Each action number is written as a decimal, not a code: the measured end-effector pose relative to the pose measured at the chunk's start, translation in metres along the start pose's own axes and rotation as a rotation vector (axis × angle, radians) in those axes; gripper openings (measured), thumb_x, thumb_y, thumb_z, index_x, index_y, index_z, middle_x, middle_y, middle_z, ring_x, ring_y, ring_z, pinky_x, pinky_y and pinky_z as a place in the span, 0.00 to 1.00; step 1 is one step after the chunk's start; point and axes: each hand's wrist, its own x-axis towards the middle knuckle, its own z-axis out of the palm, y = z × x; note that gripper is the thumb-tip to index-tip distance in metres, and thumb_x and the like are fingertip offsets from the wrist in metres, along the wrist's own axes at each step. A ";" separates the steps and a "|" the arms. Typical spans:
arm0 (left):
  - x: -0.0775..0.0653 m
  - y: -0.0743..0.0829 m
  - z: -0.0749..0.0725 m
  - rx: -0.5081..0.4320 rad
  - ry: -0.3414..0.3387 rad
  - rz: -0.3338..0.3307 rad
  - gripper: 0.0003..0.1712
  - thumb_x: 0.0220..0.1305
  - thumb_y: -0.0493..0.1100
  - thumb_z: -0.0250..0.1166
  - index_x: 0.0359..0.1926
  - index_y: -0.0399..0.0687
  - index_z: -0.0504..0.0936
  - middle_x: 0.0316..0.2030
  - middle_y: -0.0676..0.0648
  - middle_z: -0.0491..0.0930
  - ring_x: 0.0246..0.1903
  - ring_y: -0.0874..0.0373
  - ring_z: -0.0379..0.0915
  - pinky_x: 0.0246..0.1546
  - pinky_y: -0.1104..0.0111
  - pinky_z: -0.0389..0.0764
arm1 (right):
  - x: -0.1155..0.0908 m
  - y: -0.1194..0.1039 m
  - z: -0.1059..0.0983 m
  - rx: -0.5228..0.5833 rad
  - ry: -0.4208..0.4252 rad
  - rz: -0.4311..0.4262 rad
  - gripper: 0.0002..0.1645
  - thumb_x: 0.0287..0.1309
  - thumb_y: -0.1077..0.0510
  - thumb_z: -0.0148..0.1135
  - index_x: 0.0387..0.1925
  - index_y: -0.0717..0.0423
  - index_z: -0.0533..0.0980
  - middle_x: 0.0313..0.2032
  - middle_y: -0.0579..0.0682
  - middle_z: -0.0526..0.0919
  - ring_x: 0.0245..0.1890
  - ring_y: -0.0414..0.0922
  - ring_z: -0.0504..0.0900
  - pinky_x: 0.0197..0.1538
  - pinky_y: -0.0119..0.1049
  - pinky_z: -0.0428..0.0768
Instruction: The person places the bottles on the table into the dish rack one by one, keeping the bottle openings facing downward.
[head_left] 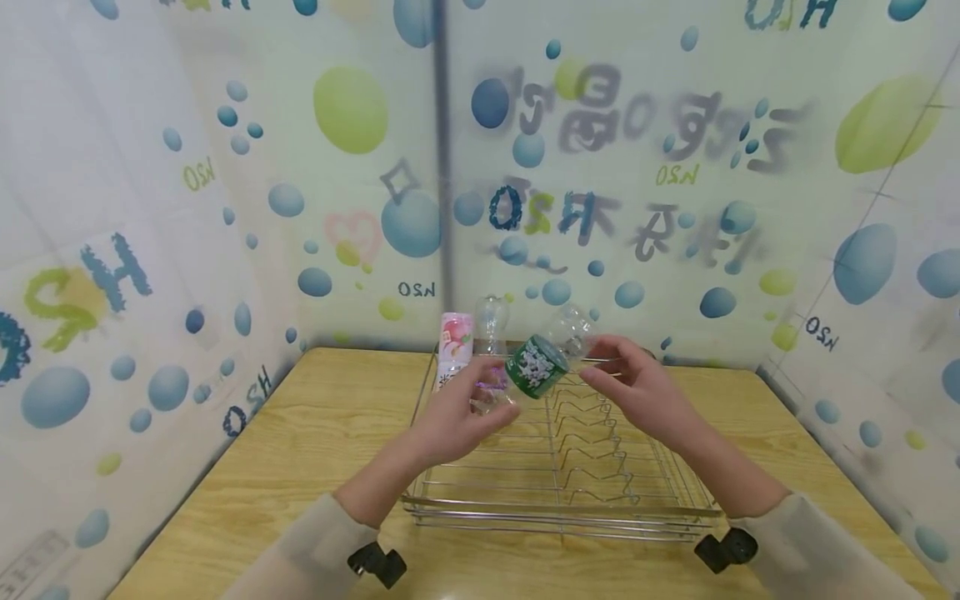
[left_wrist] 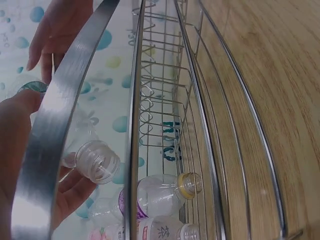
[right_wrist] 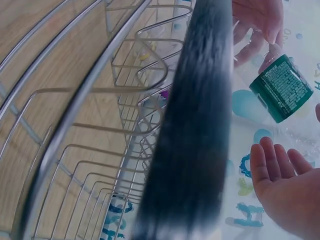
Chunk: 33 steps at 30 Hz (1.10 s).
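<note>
Above the wire rack, my left hand [head_left: 465,408] holds a clear plastic bottle with a green label [head_left: 536,367]. The bottle is tilted, its base toward the upper right. In the left wrist view its uncapped neck [left_wrist: 100,162] points down beside the left fingers [left_wrist: 75,195]. My right hand [head_left: 637,387] is near the bottle's base; the right wrist view shows its fingers [right_wrist: 272,160] extended, apart from the green label. Just beyond the left hand, a pink-labelled bottle [head_left: 455,337] and a clear bottle with a purple label [head_left: 491,321] stand neck down in the rack.
The metal wire rack [head_left: 555,508] has a flat front rim and a row of bent wire dividers [head_left: 600,454]. It stands on a wooden table [head_left: 315,442]. A curtain [head_left: 630,192] printed with bubbles hangs behind and at both sides.
</note>
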 end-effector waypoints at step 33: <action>0.005 0.005 0.015 -0.364 -0.180 -0.191 0.48 0.73 0.58 0.74 0.81 0.49 0.59 0.65 0.39 0.78 0.56 0.46 0.87 0.54 0.52 0.92 | 0.017 -0.025 0.037 0.165 -0.037 0.032 0.54 0.75 0.48 0.71 0.87 0.51 0.49 0.77 0.62 0.67 0.75 0.64 0.74 0.74 0.63 0.78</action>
